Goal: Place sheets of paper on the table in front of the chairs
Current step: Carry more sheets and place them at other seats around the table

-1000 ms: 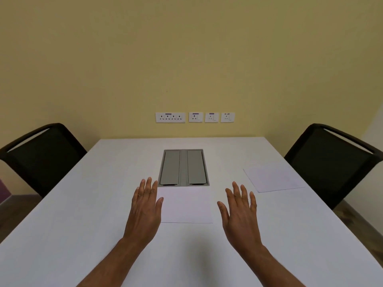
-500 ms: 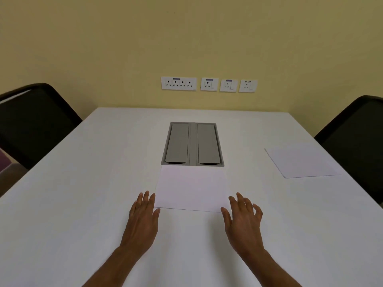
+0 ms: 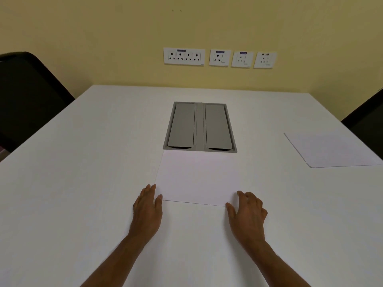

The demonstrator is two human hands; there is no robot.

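Observation:
A white sheet of paper (image 3: 196, 177) lies flat in the middle of the white table (image 3: 83, 162), just below the grey panel. My left hand (image 3: 147, 210) rests palm down at the sheet's near left corner, fingertips touching its edge. At the near right corner my right hand (image 3: 246, 214) has its fingers slightly curled against the paper's edge. Neither hand holds anything. A second white sheet (image 3: 329, 150) lies at the right side of the table, in front of the right black chair (image 3: 366, 119). A left black chair (image 3: 27, 96) stands by the table's left side.
A grey double-lid cable panel (image 3: 200, 127) is set into the table's middle. Several white wall sockets (image 3: 219, 58) sit on the yellow wall behind the table's far edge.
My view has moved closer and tilted down. Both hands have drawn back from beside the middle sheet to its near corners, and the right fingers have curled.

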